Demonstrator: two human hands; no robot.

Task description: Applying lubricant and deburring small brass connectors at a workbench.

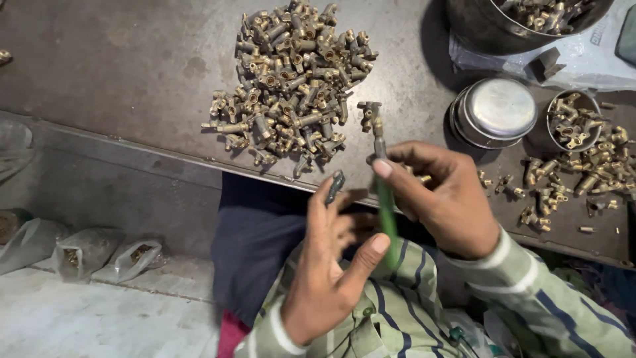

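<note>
Evidently the right hand (445, 199) is gripping a green-handled tool (386, 212) carrying a brass fitting (370, 114), while the left hand (331, 265) is pinching a small dark piece (335, 186), likely needing alignment next.

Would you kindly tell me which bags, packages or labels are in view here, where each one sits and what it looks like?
Clear plastic bags: on the floor at lower left, crumpled, small brass-coloured parts inside.
Pale plastic bag: top right on the workbench, under the large metal bowl, whitish, with faint dark print at its edge.
No signs or screens show.
</note>
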